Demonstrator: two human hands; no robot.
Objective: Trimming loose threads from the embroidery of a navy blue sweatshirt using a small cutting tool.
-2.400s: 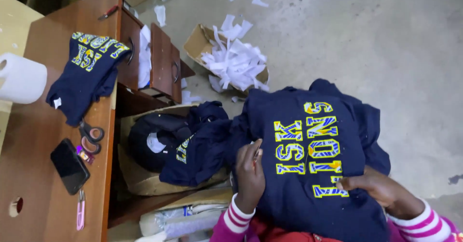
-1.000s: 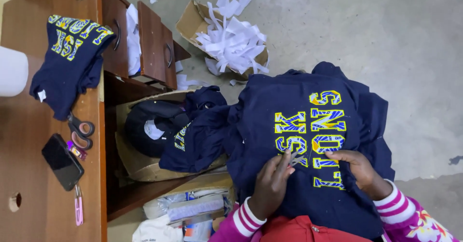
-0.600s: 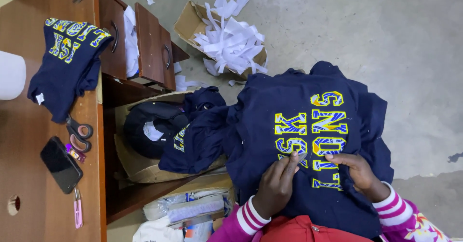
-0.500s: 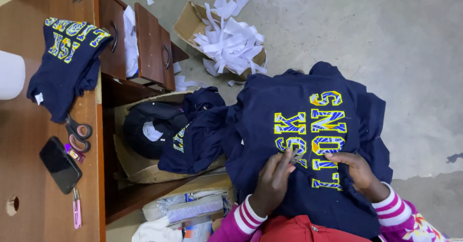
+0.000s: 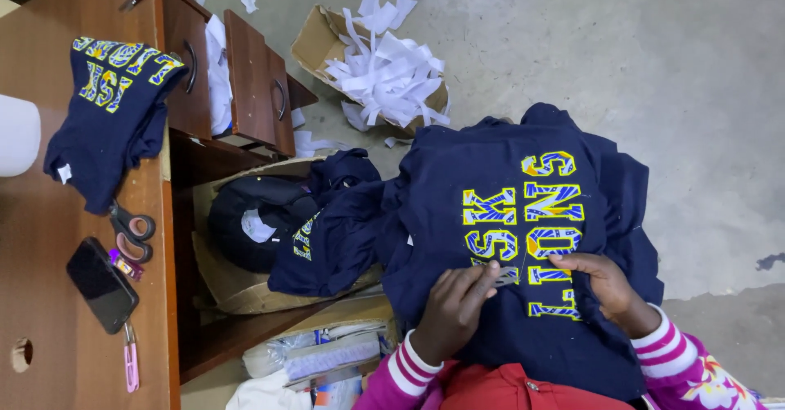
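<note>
While the left hand [image 5: 455, 310] pinches a small thin tool against the navy garment's [image 5: 507, 238] lettering and the right hand [image 5: 603, 283] pins the cloth flat, trimming appears underway, calling next for careful, steady tool strokes.

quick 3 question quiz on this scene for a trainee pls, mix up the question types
1. True or false: the scissors lie on the floor.
2. What fills the cardboard box on the floor? A white paper strips B shoes C bottles
3. Which garment do the left hand and right hand rest on?

Key
1. False; they lie on the wooden desk beside the phone.
2. A
3. The navy shirt with yellow lettering on the lap.
</note>
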